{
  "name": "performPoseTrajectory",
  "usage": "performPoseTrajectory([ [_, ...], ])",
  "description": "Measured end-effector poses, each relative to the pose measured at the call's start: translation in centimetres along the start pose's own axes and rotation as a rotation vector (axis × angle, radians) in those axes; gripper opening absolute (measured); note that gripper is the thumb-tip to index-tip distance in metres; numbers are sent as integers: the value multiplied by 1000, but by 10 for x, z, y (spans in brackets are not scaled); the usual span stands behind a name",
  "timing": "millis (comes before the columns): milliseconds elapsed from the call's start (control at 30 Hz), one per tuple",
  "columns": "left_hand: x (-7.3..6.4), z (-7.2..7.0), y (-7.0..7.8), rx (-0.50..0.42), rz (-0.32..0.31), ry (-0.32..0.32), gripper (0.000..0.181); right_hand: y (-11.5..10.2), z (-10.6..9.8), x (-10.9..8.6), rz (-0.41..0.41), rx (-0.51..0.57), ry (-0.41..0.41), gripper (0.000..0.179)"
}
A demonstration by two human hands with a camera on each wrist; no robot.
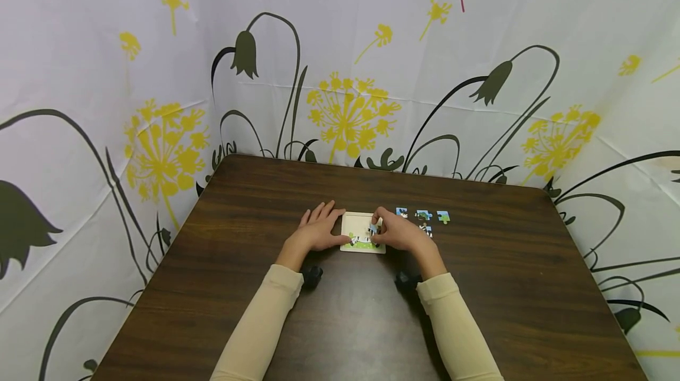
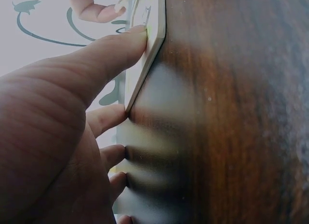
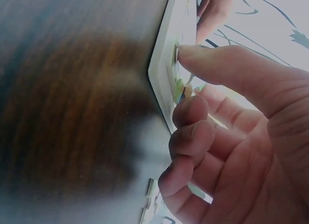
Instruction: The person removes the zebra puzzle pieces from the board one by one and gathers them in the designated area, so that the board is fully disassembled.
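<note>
A small wooden puzzle tray (image 1: 353,217) lies on the table, its lower part filled with green-and-white printed pieces. My left hand (image 1: 319,233) rests at its left side, fingers spread on the tabletop and the thumb (image 2: 130,43) pressing on the tray's lower left. My right hand (image 1: 401,232) is over the tray's right side, pinching a puzzle piece (image 1: 373,230) between thumb and fingers. Only a sliver of this puzzle piece (image 3: 188,91) shows past the fingers in the right wrist view.
Several loose jigsaw pieces (image 1: 423,215) lie right of the tray, one partly hidden by the right hand. Dark wood tabletop (image 1: 504,286) surrounds the tray. A flower-printed white curtain (image 1: 340,26) hangs behind the table and along its sides.
</note>
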State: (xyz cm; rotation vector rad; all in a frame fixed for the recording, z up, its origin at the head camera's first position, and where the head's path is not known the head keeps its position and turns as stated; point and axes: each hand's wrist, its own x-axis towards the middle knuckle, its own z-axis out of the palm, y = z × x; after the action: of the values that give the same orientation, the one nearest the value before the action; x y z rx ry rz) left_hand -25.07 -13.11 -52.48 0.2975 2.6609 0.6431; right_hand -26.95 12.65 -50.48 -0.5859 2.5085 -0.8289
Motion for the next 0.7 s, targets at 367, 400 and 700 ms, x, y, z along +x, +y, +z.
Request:
performPoseTrajectory([
  [367, -3, -1, 2, -9, 14, 8, 89, 3, -1, -2, -18, -28, 19, 31],
  [400, -4, -2, 3, -8, 18, 12, 89, 3, -1, -2, -20, -32, 23, 31],
  [700, -1, 0, 0, -9, 7, 8, 89, 3, -7, -5, -56, -49, 67, 32],
])
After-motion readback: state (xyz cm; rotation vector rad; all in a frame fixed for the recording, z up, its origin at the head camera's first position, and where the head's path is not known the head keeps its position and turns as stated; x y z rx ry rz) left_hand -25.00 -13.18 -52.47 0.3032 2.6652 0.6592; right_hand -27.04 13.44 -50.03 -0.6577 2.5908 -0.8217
